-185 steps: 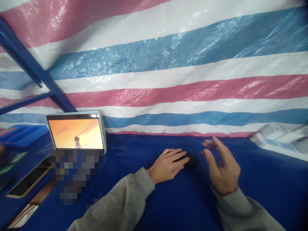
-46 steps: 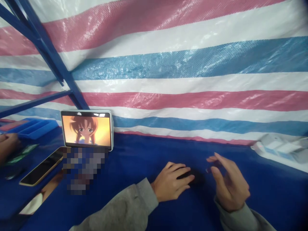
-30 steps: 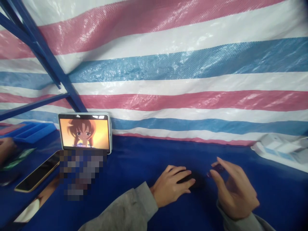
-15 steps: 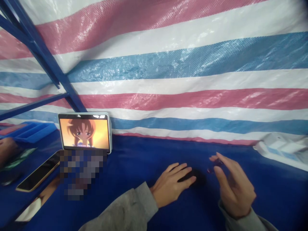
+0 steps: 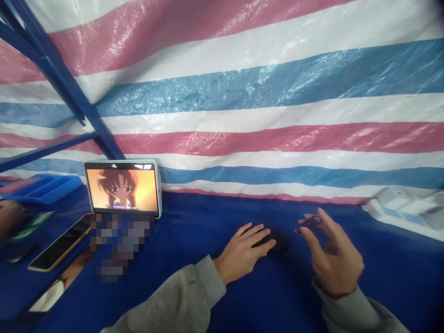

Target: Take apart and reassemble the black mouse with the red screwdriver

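Observation:
Fingers spread, my left hand [image 5: 244, 252] lies over the near-left side of a low, rounded black object [image 5: 279, 241] on the blue table. That object is shaped like a computer mouse, though part of it is under my fingers. To the right, my right hand [image 5: 336, 256] is raised off the table, with thumb and fingertips closed on a small dark purple, shiny piece [image 5: 314, 222]. Its kind cannot be made out. A small gap separates this piece from the black object.
A tablet [image 5: 122, 188] playing a cartoon stands at the back left, a blurred-out patch before it. Farther left are a phone [image 5: 60, 244], a blue divided tray [image 5: 52, 188] and another person's hand [image 5: 10, 215]. White boxes [image 5: 405, 206] stand at the right. Striped sheeting [image 5: 243, 138] hangs behind.
My right hand, still pinching the purple piece, has risen slightly, and the piece shows more plainly. My left hand stays over the black object. The view has shifted a little.

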The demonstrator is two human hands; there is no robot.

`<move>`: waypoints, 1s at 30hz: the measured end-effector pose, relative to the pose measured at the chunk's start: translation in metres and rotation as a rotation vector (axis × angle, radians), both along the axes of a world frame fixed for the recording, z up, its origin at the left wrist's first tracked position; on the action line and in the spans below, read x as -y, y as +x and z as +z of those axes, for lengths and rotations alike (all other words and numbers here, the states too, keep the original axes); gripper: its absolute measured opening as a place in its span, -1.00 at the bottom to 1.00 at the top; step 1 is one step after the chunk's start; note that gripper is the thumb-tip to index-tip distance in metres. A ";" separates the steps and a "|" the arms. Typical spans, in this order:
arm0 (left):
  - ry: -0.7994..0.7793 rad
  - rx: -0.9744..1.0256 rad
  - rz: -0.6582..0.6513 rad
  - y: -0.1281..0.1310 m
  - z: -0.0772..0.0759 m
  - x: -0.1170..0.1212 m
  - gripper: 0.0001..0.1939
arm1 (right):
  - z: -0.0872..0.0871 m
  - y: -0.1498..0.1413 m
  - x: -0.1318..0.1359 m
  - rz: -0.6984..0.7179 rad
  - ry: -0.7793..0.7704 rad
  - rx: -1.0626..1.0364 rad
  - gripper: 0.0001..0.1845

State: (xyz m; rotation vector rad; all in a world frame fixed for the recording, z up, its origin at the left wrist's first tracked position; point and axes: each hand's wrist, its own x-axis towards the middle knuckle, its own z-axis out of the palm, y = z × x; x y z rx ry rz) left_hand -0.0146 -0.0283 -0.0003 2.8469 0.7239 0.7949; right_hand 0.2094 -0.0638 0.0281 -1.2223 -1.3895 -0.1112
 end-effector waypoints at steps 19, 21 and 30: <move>-0.002 -0.018 0.021 0.001 0.000 0.001 -0.64 | -0.002 0.000 0.000 0.016 0.002 -0.025 -0.34; -0.009 -0.008 0.025 0.001 0.001 0.001 -0.64 | -0.002 -0.001 0.001 0.033 0.013 -0.095 -0.35; -0.238 0.045 0.056 -0.003 0.005 -0.005 -0.48 | 0.010 0.008 -0.006 0.336 -0.333 -0.349 -0.46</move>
